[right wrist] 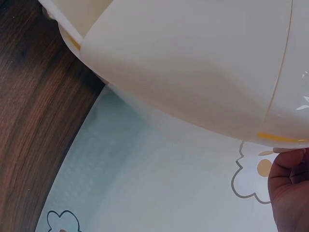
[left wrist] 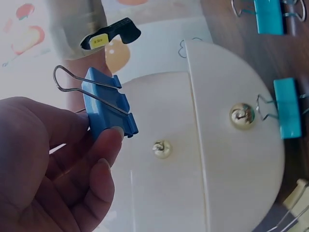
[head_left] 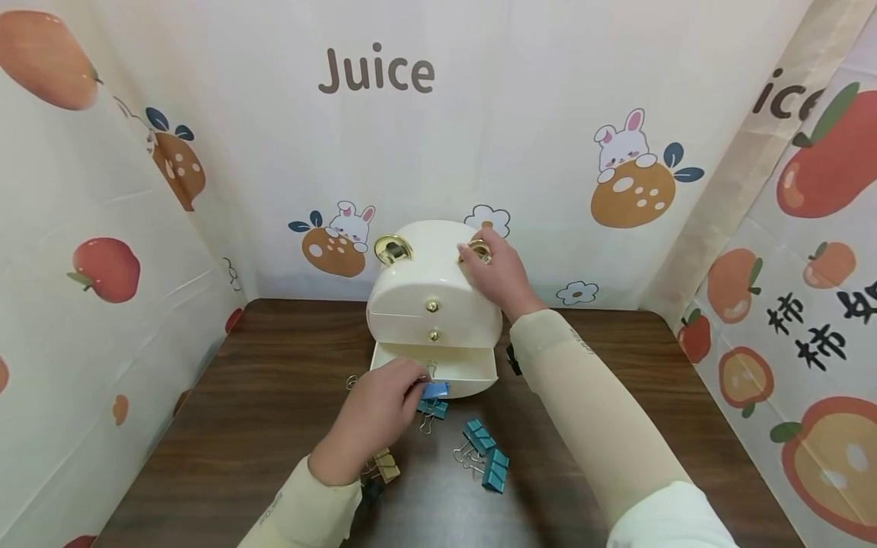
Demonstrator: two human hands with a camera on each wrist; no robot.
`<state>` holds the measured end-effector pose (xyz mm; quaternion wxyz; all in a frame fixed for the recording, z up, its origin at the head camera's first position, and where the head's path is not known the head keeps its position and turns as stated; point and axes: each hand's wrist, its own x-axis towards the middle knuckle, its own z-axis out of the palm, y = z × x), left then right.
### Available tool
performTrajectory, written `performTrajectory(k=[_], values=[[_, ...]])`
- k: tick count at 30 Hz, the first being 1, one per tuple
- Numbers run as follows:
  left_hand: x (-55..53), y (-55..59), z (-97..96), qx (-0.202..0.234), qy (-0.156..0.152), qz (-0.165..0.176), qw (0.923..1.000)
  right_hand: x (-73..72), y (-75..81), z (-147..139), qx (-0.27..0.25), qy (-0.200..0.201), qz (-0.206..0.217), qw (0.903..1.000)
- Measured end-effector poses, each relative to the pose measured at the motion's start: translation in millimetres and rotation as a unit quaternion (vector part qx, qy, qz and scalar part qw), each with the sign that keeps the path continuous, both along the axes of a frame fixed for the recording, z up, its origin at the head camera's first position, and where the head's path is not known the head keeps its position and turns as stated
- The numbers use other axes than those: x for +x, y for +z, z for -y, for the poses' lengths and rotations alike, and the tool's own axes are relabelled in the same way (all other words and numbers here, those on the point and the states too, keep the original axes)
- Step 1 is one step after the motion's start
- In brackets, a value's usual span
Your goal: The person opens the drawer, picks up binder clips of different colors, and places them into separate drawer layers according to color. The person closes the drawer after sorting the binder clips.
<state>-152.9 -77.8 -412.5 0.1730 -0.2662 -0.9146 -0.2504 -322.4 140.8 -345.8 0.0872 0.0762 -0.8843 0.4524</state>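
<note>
Between thumb and fingers my left hand (head_left: 373,415) pinches a blue binder clip (left wrist: 107,104), its wire handles pointing out in the left wrist view. It is held at the front of the pulled-out bottom drawer (head_left: 406,355) of a rounded white drawer box (head_left: 438,262) with gold knobs. My right hand (head_left: 503,278) grips the box's right gold-rimmed ear (head_left: 482,251), thumb on the near side; the right wrist view shows only part of this hand (right wrist: 292,188) at the box edge. A teal binder clip (head_left: 433,409) lies just below the blue one.
Two teal binder clips (head_left: 495,469) lie on the dark wooden table (head_left: 260,426) right of centre. Near my left wrist are a tan binder clip (head_left: 387,466) and a dark object. A printed curtain (head_left: 514,91) stands behind the box and along both sides.
</note>
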Motion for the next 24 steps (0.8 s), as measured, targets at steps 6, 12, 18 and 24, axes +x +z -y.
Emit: performTrajectory(k=[6, 12, 18, 24], values=[[-7.4, 10.5, -8.2, -0.046, -0.021, -0.022, 0.9985, -1.1, -0.9, -1, 0.003, 0.002, -0.011, 0.9999], [-17.7, 18.7, -25.6, -0.079, -0.045, -0.054, 0.9944, -1.2, -1.3, -1, 0.005, 0.005, -0.015, 0.9999], [-25.7, 20.2, -43.6, -0.120, -0.063, -0.081, 0.9875, -0.1, -0.5, -1, 0.003, 0.011, -0.015, 0.9998], [-39.5, 15.8, -55.5, -0.157, -0.048, -0.061, 0.9845, 0.8, 0.0, -1, 0.007, 0.009, -0.009, 0.9999]])
